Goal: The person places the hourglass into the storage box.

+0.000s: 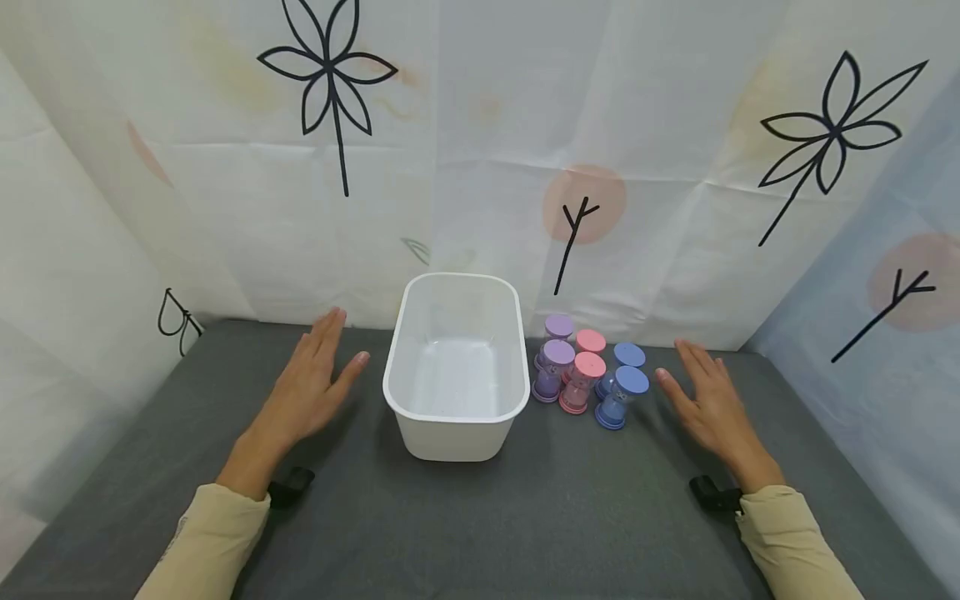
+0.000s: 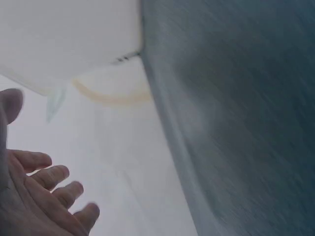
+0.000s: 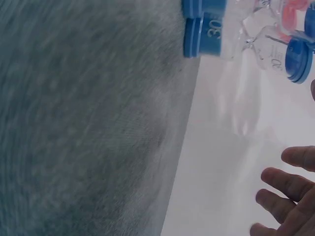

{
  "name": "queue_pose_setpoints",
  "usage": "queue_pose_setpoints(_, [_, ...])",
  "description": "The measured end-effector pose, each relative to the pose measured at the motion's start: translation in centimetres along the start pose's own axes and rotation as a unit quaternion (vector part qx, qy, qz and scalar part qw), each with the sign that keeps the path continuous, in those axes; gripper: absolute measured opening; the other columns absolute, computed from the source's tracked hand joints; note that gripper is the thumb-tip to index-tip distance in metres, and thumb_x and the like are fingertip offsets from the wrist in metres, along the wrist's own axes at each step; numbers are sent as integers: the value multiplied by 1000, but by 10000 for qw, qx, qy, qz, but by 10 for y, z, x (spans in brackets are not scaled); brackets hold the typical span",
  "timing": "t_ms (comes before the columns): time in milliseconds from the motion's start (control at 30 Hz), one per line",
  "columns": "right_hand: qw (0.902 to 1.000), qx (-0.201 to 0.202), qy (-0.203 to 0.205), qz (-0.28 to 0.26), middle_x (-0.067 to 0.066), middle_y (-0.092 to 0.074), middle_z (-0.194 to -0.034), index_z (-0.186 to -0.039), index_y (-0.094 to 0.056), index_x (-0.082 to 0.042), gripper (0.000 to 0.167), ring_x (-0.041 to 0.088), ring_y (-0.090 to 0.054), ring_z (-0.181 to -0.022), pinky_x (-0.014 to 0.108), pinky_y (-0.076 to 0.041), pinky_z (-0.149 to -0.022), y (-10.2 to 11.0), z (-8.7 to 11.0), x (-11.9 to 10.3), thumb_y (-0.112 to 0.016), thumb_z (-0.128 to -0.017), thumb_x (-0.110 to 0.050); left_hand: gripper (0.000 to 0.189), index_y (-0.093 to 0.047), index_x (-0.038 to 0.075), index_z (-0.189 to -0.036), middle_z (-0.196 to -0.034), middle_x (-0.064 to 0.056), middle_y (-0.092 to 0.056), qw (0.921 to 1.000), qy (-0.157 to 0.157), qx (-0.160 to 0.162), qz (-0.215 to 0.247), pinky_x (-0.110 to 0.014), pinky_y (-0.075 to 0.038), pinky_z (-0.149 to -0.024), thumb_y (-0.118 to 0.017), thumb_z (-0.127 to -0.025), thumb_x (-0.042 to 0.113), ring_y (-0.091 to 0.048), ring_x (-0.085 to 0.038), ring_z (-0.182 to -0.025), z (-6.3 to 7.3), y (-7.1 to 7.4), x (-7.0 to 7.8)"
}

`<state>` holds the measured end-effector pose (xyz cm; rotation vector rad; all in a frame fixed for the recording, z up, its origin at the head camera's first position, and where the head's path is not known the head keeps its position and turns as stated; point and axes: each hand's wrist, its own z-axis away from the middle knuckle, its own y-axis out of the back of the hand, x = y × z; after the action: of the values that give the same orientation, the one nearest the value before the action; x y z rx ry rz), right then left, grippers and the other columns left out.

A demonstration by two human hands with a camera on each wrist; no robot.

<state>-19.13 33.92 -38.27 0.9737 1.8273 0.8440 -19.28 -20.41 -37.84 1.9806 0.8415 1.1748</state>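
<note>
A white plastic bin [image 1: 456, 429] stands in the middle of the table, its inside bare. Right of it, several sand timers are grouped upright: purple ones [image 1: 556, 357], pink ones [image 1: 587, 368] and blue ones [image 1: 613, 406]. My left hand [image 1: 303, 387] is held left of the bin, fingers extended and thumb apart, holding nothing. On the far side, my right hand [image 1: 708, 404] hovers just right of the blue timers, fingers spread and nothing in them. In the right wrist view a blue sand timer [image 3: 211, 35] shows "30" on its end.
The dark grey table [image 1: 480, 533] runs back to a white cloth backdrop [image 1: 487, 100] printed with flowers, which also closes off both sides. The bin's back end is close to the backdrop.
</note>
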Motion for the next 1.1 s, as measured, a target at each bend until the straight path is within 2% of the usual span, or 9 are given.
queue_pose_setpoints(200, [9984, -49, -375, -421, 36, -39, -149, -153, -38, 6, 62, 58, -36, -135, 72, -28, -103, 3, 0, -6, -51, -108, -34, 72, -8, 14, -165, -169, -12, -10, 9878, 45, -180, 1543, -63, -16, -116, -46, -109, 39, -11, -33, -154, -2, 3, 22])
queue_pose_setpoints(300, [9972, 90, -406, -614, 33, -48, -143, -150, -43, 6, 58, 55, -45, -130, 67, -36, -100, 3, 0, -8, -54, -107, -31, 73, -8, 17, -165, -169, -9, -9, 9817, -53, -350, 1871, -65, -16, -115, -48, -108, 39, -10, -32, -154, -1, 1, 34])
queue_pose_setpoints(367, [9965, 259, -367, -701, 30, -55, -138, -146, -49, 6, 54, 49, -52, -126, 57, -43, -100, 2, 1, -10, -57, -106, -29, 77, -5, 18, -165, -169, -8, -7, 9786, -122, -500, 1993, -66, -16, -115, -50, -106, 40, -8, -31, -154, 0, -2, 41])
queue_pose_setpoints(433, [9952, 404, -366, -810, 26, -62, -132, -141, -56, 5, 49, 35, -61, -121, 36, -48, -100, 2, 1, -13, -60, -105, -27, 84, -3, 19, -165, -169, -6, -5, 9759, -243, -604, 2084, -66, -16, -115, -55, -104, 41, -9, -30, -154, 0, -5, 47])
queue_pose_setpoints(533, [9938, 577, -335, -894, 22, -69, -122, -132, -64, 4, 42, -1, -64, -105, 9, -45, -86, 3, 1, -17, -64, -102, -25, 95, 1, 23, -165, -169, 0, -6, 9726, -400, -696, 2184, -64, -22, -113, -65, -98, 42, -16, -26, -152, 0, -8, 54])
queue_pose_setpoints(600, [9924, 610, -310, -1022, 22, -71, -117, -128, -67, 4, 38, -18, -54, -97, 2, -39, -79, 4, 1, -20, -66, -101, -23, 102, 1, 27, -164, -168, 3, -8, 9708, -494, -696, 2241, -62, -28, -111, -71, -94, 41, -24, -23, -148, 0, -10, 58])
queue_pose_setpoints(667, [9914, 622, -289, -1116, 22, -71, -115, -126, -68, 4, 37, -25, -48, -94, 2, -39, -77, 6, 2, -23, -67, -100, -21, 108, 1, 29, -164, -168, 6, -11, 9702, -559, -661, 2261, -60, -31, -109, -76, -90, 41, -30, -21, -144, 0, -11, 61])
queue_pose_setpoints(900, [9897, 541, -222, -1304, 17, -73, -107, -116, -72, 1, 31, -17, -57, -89, 6, -44, -77, 11, 3, -29, -75, -95, -21, 116, 3, 29, -164, -169, 5, -8, 9768, -598, -590, 1969, -61, -36, -104, -80, -85, 45, -33, -23, -142, 1, -10, 68])
queue_pose_setpoints(1100, [9908, 235, -111, -1325, 11, -74, -103, -111, -73, -1, 32, 0, -67, -88, 10, -48, -74, 8, 4, -32, -84, -87, -20, 118, 4, 32, -164, -169, 6, -7, 9755, -607, -597, 2030, -61, -39, -101, -82, -84, 42, -36, -24, -139, 2, -11, 69])
